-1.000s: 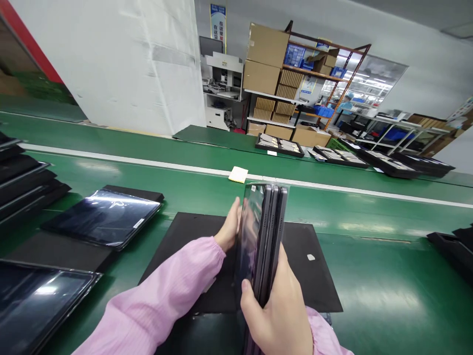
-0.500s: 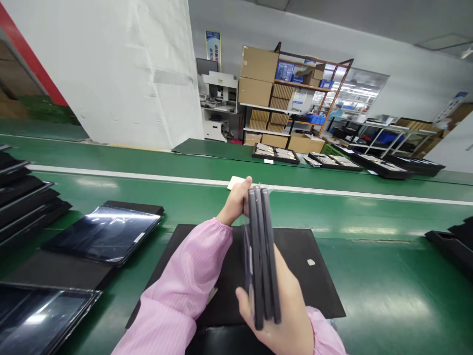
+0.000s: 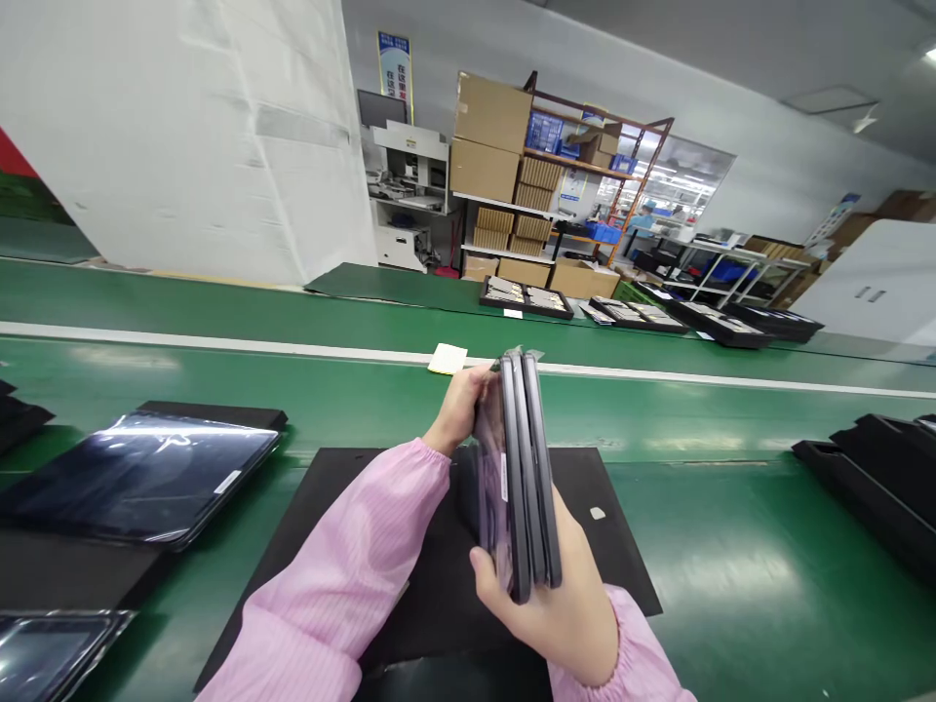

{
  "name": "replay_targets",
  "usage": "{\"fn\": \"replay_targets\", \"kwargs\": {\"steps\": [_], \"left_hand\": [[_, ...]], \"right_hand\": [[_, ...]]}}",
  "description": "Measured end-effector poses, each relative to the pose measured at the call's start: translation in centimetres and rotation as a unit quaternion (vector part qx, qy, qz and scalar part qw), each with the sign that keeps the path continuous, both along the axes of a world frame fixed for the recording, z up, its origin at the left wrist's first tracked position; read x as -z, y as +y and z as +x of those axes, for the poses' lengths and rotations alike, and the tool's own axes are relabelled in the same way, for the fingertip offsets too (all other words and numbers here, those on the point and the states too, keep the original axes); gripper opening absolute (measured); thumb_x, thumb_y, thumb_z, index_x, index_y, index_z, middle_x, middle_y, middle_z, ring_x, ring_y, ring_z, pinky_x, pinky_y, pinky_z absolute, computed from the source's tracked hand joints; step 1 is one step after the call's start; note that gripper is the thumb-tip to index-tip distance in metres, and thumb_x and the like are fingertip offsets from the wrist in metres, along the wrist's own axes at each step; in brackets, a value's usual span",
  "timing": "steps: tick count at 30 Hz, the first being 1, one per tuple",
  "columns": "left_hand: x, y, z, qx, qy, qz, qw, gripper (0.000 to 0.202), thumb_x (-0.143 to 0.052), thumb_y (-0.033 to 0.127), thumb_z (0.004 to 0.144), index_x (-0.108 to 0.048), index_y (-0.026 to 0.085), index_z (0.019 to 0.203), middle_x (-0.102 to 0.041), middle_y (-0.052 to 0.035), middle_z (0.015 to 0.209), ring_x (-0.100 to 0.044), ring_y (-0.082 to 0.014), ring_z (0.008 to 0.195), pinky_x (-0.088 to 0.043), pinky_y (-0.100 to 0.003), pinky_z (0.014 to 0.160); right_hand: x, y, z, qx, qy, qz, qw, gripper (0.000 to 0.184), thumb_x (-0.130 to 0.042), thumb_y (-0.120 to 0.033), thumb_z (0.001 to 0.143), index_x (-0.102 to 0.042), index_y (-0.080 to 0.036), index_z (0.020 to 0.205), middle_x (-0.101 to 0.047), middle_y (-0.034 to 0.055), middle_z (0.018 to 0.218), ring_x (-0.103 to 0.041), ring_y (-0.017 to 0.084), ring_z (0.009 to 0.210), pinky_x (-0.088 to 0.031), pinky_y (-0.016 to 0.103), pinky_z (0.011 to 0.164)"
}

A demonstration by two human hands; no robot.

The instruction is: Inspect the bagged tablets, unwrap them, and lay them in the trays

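Between my hands a small stack of thin dark tablet-like panels point(image 3: 527, 478) is held on edge, upright, above a black mat point(image 3: 585, 546). Clear film and a white label show on the panels' left face. My left hand point(image 3: 459, 405) grips the far end, its fingers partly hidden behind the stack. Around the near lower end my right hand point(image 3: 563, 604) is wrapped, thumb on the left side and fingers hidden on the right. Both sleeves are pink.
Film-covered dark screens point(image 3: 146, 478) lie on black sheets at left. Black trays point(image 3: 870, 487) are stacked at right. A yellow-white note point(image 3: 448, 358) lies by the white line. Filled trays point(image 3: 526, 295) stand on the far green bench, before shelving with cardboard boxes point(image 3: 487, 146).
The view has turned right, so the benches and screens shift left. The held stack has tilted a little, showing more of its filmed left face and label. Both hands keep their grip.
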State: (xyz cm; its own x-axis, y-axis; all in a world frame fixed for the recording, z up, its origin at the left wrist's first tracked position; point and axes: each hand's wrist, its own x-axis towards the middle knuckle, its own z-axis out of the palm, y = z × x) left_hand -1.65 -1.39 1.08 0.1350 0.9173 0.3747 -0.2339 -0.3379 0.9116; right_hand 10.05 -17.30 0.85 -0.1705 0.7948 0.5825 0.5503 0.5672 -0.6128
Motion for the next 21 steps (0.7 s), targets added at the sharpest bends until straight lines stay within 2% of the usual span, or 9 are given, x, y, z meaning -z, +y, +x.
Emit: {"fn": "replay_targets", "kwargs": {"steps": [4,7,11,17,21], "left_hand": [[-0.3,-0.2,0.0,-0.022,0.021,0.062,0.998,0.078,-0.047,0.097,0.062,-0.06,0.021,0.055,-0.054,-0.0015,0.051,-0.047,-0.0164,0.05,-0.035,-0.031,0.048],[-0.3,0.0,0.0,-0.029,0.017,0.059,0.998,0.078,-0.048,0.099,0.058,-0.053,0.021,0.05,-0.054,-0.0028,0.051,-0.047,-0.0166,0.05,-0.035,-0.032,0.049],[-0.2,-0.1,0.0,-0.032,0.017,0.053,0.998,0.079,-0.049,0.099,0.056,-0.05,0.021,0.048,-0.049,-0.0016,0.049,-0.046,-0.0163,0.051,-0.036,-0.032,0.051],[-0.4,-0.1,0.2,-0.033,0.017,0.092,0.995,0.079,-0.048,0.098,0.061,-0.05,0.02,0.047,-0.045,0.0001,0.047,-0.041,-0.0143,0.05,-0.035,-0.031,0.052],[0.2,0.2,0.2,-0.028,0.005,0.082,0.996,0.078,-0.051,0.096,0.061,-0.053,0.02,0.049,-0.05,-0.0008,0.049,-0.046,-0.0155,0.052,-0.039,-0.031,0.053]], "right_hand": [[-0.5,0.2,0.3,-0.022,0.003,0.0,1.0,0.067,-0.059,-0.019,0.082,-0.039,-0.021,0.146,-0.069,0.0116,0.109,-0.072,0.029,0.105,-0.06,0.047,0.096],[-0.7,0.2,0.7,-0.032,-0.005,-0.005,0.999,0.067,-0.061,-0.018,0.082,-0.04,-0.021,0.145,-0.069,0.012,0.113,-0.07,0.03,0.112,-0.059,0.047,0.099],[-0.9,0.2,1.3,-0.052,-0.019,-0.008,0.998,0.074,-0.065,-0.016,0.081,-0.035,-0.021,0.149,-0.06,0.0155,0.139,-0.061,0.032,0.13,-0.056,0.046,0.105],[-1.2,0.1,2.0,-0.082,-0.033,-0.007,0.996,0.084,-0.071,-0.018,0.081,-0.029,-0.02,0.154,-0.053,0.0158,0.149,-0.059,0.031,0.132,-0.058,0.042,0.103],[-1.2,0.2,2.1,-0.091,-0.039,0.003,0.995,0.081,-0.07,-0.023,0.085,-0.029,-0.02,0.154,-0.05,0.0166,0.152,-0.056,0.031,0.135,-0.057,0.043,0.105]]}}
